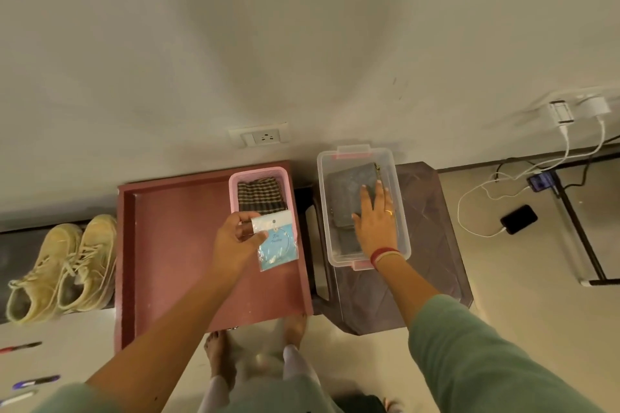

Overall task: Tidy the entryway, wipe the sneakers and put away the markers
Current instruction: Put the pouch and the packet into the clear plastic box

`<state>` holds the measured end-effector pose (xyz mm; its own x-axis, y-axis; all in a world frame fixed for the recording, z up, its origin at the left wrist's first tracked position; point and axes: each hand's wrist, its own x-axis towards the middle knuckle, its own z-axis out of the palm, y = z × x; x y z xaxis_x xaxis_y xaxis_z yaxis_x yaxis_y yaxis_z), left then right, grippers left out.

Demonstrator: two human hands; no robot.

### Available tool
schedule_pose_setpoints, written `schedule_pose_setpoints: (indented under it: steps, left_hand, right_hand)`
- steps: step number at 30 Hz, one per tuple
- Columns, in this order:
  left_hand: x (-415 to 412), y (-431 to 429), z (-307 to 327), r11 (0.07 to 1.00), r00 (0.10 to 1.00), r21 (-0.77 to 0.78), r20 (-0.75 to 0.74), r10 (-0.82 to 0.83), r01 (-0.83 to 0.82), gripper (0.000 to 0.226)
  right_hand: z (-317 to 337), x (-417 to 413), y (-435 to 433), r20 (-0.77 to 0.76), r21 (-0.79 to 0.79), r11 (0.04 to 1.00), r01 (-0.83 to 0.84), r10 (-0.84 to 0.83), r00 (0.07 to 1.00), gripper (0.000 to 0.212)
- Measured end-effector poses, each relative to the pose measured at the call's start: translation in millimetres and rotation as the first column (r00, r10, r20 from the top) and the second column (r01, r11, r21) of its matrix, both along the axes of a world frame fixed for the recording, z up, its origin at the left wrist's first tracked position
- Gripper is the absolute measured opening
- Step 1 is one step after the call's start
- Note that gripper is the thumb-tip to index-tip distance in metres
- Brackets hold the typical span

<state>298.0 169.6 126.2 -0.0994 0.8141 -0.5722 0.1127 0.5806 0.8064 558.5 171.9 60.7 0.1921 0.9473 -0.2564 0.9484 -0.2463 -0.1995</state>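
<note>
Step in hand, as we read it: sorting loose entryway bits. Our left hand (235,241) pinches a small clear packet (278,246) with a blue card inside, thumb and curled fingers (246,228) on its white top edge. It hangs above the red tray (174,245), just in front of the pink basket (258,173) that holds a folded checked cloth (260,196). Our right hand (375,220) lies flat, fingers straight, pressing a dark zip pouch (345,194) inside the clear bin (323,198) on the brown stool (432,211). We can't tell whether the packet goes to bin or basket. If bin: keep the right palm pinning the pouch flat, carry the packet over the bin's wall and lay it flat. It's floppy film, so it will likely slide or curl. The sneakers (63,265) sit side by side just left of the tray, toes toward the wall, on a dark strip of floor. They're pale beige, look grubby, laces loose; probably not wiped yet. The markers (37,380) lie on the floor at lower left, three visible, well apart from the bin; not yet put away.
</note>
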Motion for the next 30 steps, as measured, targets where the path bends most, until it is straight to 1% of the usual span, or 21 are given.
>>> schedule_pose_setpoints:
  steps: [1,2,4,6,9,13,15,16,17,18,19,20,21,22,23,25,27,28,30]
  left_hand:
    - [1,-1,-2,1.0,1.0,-0.002,0.004,0.004,-0.004,0.031]
    - [2,-1,-2,1.0,1.0,-0.005,0.005,0.005,-0.005,0.031]
    - [4,-3,-4,1.0,1.0,-0.01,-0.003,0.011,-0.011,0.03]
    - [6,-3,-6,1.0,1.0,-0.02,-0.008,0.018,-0.018,0.029]
    - [7,-6,-7,0.999,1.0,-0.042,0.008,0.015,-0.015,0.027]
    - [12,-8,-1,0.998,1.0,-0.059,0.005,0.013,-0.012,0.025]
    - [16,-6,4,0.999,1.0,-0.046,-0.011,0.017,-0.018,0.026]
    - [18,-6,7,0.999,1.0,-0.041,-0.013,0.021,-0.021,0.026]
    - [19,-5,9,0.999,1.0,-0.032,-0.003,0.023,-0.023,0.026]
    - [21,-3,13,1.0,1.0,-0.019,0.021,0.019,-0.018,0.026]
    - [23,-2,15,1.0,0.999,-0.007,0.048,0.004,-0.004,0.027]
    - [25,-1,18,1.0,0.997,0.003,0.075,-0.016,0.016,0.028]
    - [28,-1,20,0.999,0.995,0.015,0.098,-0.036,0.035,0.027]
    - [32,0,22,0.998,0.991,0.032,0.121,-0.049,0.045,0.027]
    - [36,0,23,0.998,0.988,0.05,0.144,-0.054,0.047,0.027]
    - [43,1,25,0.996,0.986,0.079,0.157,-0.047,0.035,0.03]
    - [47,3,25,0.996,0.991,0.092,0.135,-0.008,-0.004,0.039]
    - [47,3,24,0.995,0.992,0.091,0.124,0.022,-0.033,0.042]
    - [42,3,22,0.993,0.995,0.104,0.082,0.049,-0.058,0.041]
  right_hand:
    - [-2,2,-1,0.02,-0.063,0.998,-0.029,0.03,0.999,0.07]
    - [-4,4,-2,0.038,-0.142,0.989,-0.051,0.057,0.998,0.079]
    - [-8,7,-2,0.068,-0.287,0.951,-0.119,0.144,0.987,0.101]
    - [-15,8,-3,0.046,-0.343,0.923,-0.172,0.2,0.979,0.118]
    - [-23,7,2,-0.008,-0.355,0.914,-0.195,0.206,0.979,0.124]
    - [-26,10,6,-0.044,-0.364,0.903,-0.227,0.227,0.973,0.122]
    - [-20,10,5,-0.03,-0.31,0.918,-0.246,0.25,0.968,0.109]
    - [-13,7,4,-0.022,-0.213,0.946,-0.244,0.245,0.969,0.096]
    - [-5,2,2,-0.059,-0.058,0.977,-0.203,0.199,0.978,0.082]
    - [7,-6,0,-0.173,0.103,0.989,-0.103,0.119,0.978,0.067]
    - [22,-15,-3,-0.365,0.179,0.983,0.046,0.023,0.931,0.054]
    - [38,-27,-6,-0.581,0.14,0.972,0.187,-0.072,0.811,0.044]
    - [53,-39,-10,-0.743,0.001,0.968,0.251,-0.168,0.648,0.037]
    - [62,-48,-15,-0.837,-0.138,0.957,0.255,-0.25,0.487,0.03]
    - [64,-55,-20,-0.863,-0.21,0.949,0.236,-0.293,0.412,0.023]
    - [65,-60,-24,-0.883,-0.209,0.937,0.28,-0.304,0.358,0.015]
    - [61,-51,-17,-0.899,-0.192,0.882,0.429,-0.334,0.283,0.01]
    - [59,-43,-9,-0.892,-0.188,0.842,0.505,-0.362,0.271,0.012]
    - [50,-25,13,-0.851,-0.169,0.773,0.612,-0.428,0.306,0.021]
